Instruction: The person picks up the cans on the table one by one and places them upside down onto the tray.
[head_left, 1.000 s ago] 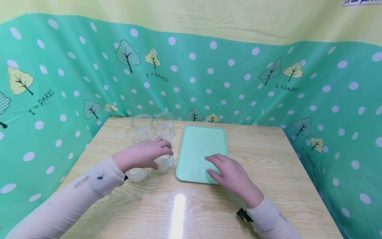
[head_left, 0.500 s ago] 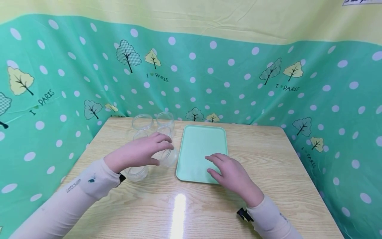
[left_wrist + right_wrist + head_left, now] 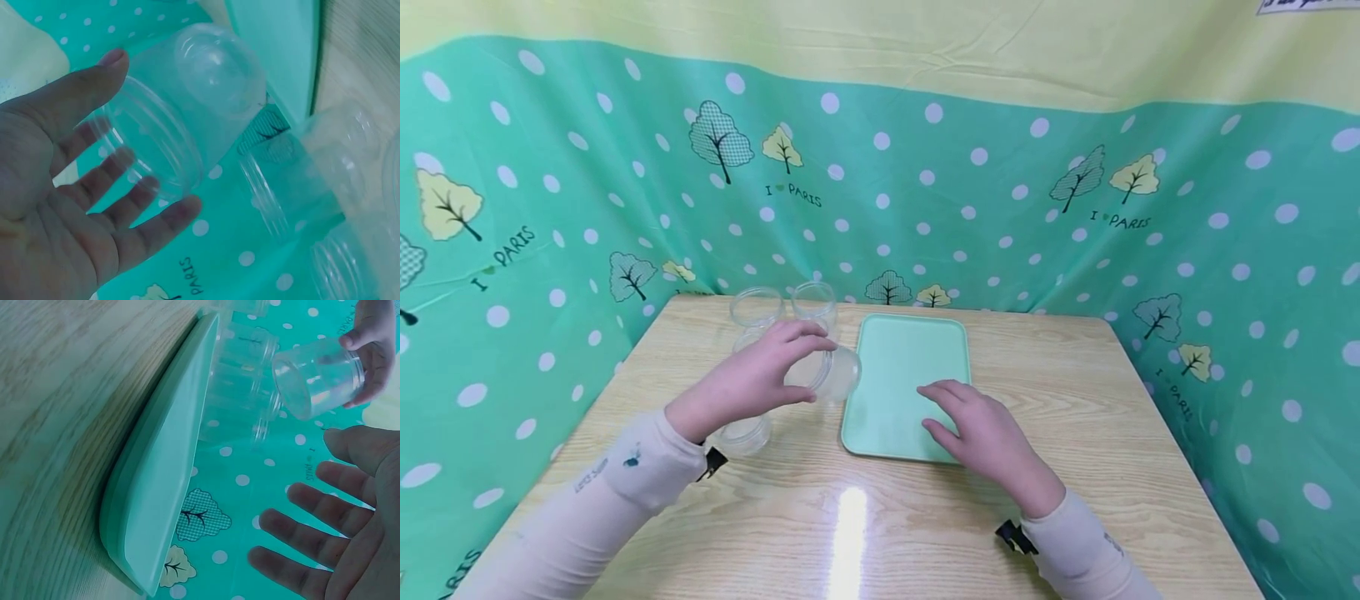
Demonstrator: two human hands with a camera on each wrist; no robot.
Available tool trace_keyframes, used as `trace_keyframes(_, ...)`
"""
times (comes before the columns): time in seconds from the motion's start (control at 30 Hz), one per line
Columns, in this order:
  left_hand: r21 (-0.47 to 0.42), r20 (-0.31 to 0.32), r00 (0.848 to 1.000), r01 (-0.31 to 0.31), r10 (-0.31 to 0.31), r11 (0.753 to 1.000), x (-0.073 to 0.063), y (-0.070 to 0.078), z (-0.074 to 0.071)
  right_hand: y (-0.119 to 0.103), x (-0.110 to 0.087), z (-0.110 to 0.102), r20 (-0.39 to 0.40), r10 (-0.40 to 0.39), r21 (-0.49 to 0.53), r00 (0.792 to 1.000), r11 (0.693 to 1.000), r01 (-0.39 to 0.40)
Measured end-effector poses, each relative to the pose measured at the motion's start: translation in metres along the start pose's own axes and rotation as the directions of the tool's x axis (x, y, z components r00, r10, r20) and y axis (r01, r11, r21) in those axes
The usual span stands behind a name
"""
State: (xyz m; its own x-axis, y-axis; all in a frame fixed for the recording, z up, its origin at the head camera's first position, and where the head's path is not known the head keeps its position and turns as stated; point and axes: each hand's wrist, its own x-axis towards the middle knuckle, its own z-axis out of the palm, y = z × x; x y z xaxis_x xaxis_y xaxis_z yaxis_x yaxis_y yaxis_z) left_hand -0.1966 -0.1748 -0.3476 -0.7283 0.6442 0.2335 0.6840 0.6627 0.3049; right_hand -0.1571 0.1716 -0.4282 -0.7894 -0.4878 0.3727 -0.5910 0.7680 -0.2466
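Note:
My left hand (image 3: 748, 375) holds a clear jar (image 3: 842, 375) by its rim end, between thumb and fingers. Up off the table, the jar lies tilted with its base toward the tray. The left wrist view shows the jar's open mouth facing the palm and its round base (image 3: 215, 72) pointing away. A mint-green tray (image 3: 906, 367) lies just right of the jar. Over the tray's near right side, my right hand (image 3: 983, 429) hovers with fingers spread and nothing in it. In the right wrist view, the jar (image 3: 306, 381) is left of the thumb, well apart from it.
Several more clear jars stand on the left of the wooden table (image 3: 1052, 400), including a wide one (image 3: 756, 308) and another (image 3: 815, 302) at the back. One jar (image 3: 745, 435) stands below the left wrist. A polka-dot cloth (image 3: 925, 200) hangs behind and along both sides.
The jar has come up off the table in my left hand, tipping over so its base swings right toward the tray. My right hand has barely moved.

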Motion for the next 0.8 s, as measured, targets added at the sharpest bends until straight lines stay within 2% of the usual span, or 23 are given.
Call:
trace_keyframes(0.17,-0.078,-0.077,0.997,0.018,-0.024,0.997,0.001,0.004,0.003,0.002,0.000,-0.001,-0.053,-0.026,0.007,0.998,1.000,0.026)
trace_keyframes(0.4,-0.194,-0.138,0.987,0.054,-0.082,0.980,-0.002,0.010,0.009,0.005,0.000,-0.004,-0.081,-0.029,0.041,0.996,0.999,0.032)
trace_keyframes(0.63,-0.336,-0.223,0.966,0.051,-0.132,0.940,-0.007,0.011,0.021,0.004,0.000,-0.007,-0.132,-0.051,0.056,0.990,0.997,0.059)
trace_keyframes(0.8,-0.406,-0.264,0.952,0.034,-0.153,0.913,-0.007,0.014,0.027,0.004,0.000,-0.008,-0.157,-0.054,0.073,0.986,0.995,0.066)
